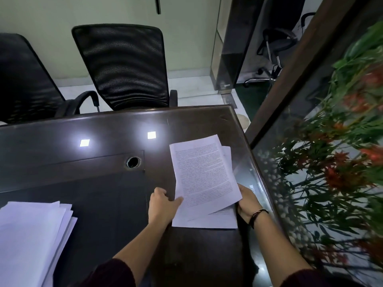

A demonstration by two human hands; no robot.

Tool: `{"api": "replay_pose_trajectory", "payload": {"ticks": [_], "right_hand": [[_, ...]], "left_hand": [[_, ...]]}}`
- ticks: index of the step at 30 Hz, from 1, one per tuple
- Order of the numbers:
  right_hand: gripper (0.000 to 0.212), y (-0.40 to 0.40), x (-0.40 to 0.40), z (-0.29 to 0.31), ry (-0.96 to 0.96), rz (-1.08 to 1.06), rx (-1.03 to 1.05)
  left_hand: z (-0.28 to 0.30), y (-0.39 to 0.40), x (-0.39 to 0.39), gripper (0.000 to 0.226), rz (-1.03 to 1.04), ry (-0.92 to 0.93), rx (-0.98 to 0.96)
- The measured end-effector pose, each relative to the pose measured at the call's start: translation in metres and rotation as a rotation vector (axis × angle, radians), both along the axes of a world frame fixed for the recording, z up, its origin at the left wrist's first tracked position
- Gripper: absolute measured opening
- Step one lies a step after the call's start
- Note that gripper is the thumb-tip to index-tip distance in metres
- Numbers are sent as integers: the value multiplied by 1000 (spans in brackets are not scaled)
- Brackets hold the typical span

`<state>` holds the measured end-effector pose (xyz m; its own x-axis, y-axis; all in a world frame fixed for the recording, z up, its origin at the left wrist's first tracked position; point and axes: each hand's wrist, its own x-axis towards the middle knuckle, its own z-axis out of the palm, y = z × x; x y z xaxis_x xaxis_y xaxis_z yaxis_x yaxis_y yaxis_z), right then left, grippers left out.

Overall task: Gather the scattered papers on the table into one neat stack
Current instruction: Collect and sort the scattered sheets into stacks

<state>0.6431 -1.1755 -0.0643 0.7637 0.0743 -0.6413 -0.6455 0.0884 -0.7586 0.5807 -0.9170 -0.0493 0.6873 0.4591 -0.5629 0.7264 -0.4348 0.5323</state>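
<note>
Glossy dark brown table (103,193) with a glass-covered top, a round cable hole (133,162) set near its middle. Just right of that hole, a loose fan of white printed sheets (204,175), several pages overlapping at slightly different angles, the lowest ones lying flat on the table and the top page covered in dense text and tilted up at its near end. Left hand (163,205) at the near left corner of that fan, thumb laid over the page edge and fingers curled beneath, pinching the top page. Right hand (247,200) at the near right corner of the same sheets, fingers tucked under the edge and closed on the paper, a dark band (258,216) round the wrist. Well to the left of the cable hole and nearer the camera, a second, thicker pile of plain white sheets (31,239), corners splayed, resting on the table apart from both hands. Beyond the hole, past the far table edge, two black mesh-backed office chairs (124,65). Far right of the hole, past the table edge, a glass partition with green leaves and orange-red flowers (342,141).
</note>
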Motion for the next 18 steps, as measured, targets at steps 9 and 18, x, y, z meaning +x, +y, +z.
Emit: {"api": "replay_pose_trajectory", "payload": {"ticks": [9,18], "right_hand": [[26,0,21,19,-47,281,-335],[22,35,-55,85,-224,360,-184]], "left_hand": [[-8,-9,-12,89,-198,49,109],[64,50,-48,34,294,-268,-922]]}}
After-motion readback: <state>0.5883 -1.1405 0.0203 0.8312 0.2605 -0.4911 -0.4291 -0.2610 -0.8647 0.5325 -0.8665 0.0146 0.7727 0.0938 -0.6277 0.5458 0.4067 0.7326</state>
